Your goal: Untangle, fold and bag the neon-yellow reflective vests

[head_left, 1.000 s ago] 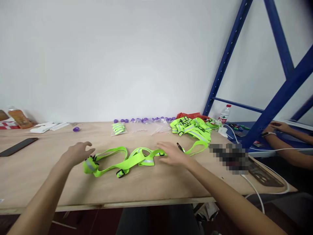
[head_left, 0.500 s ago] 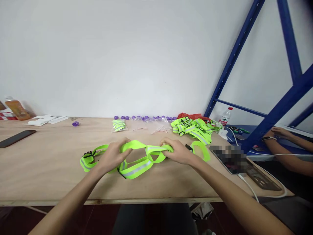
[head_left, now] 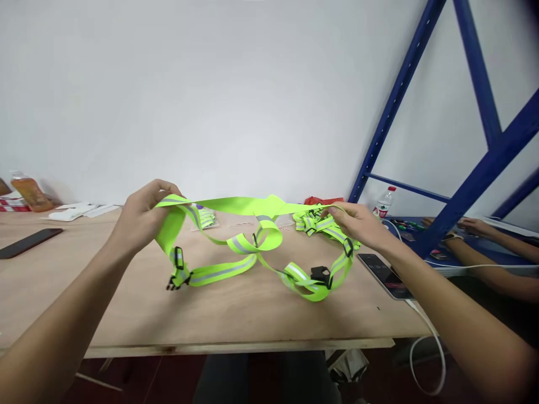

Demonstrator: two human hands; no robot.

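Observation:
A neon yellow-green reflective harness (head_left: 225, 272) of straps with silver stripes is stretched between my two hands above the table. My left hand (head_left: 145, 216) pinches one end of the upper strap. At the other end, my right hand (head_left: 353, 221) is closed on the same strap. Loops hang down in the middle, and a black buckle (head_left: 321, 275) dangles on the right side. Another black buckle (head_left: 179, 279) hangs below my left hand. Behind my right hand lies a pile of similar reflective straps (head_left: 326, 225), partly covered.
A phone with a white cable (head_left: 381, 275) lies at right, a dark phone (head_left: 29, 242) at left. Along the wall are an orange drink bottle (head_left: 31, 192), white papers (head_left: 80, 211) and a bagged strap set (head_left: 207, 217). A blue metal frame (head_left: 457, 177) stands right, with another person's arms (head_left: 492, 252) beyond.
My hands have moved apart and upward, spreading the harness wide. Its buckles and loops now hang below the taut upper strap.

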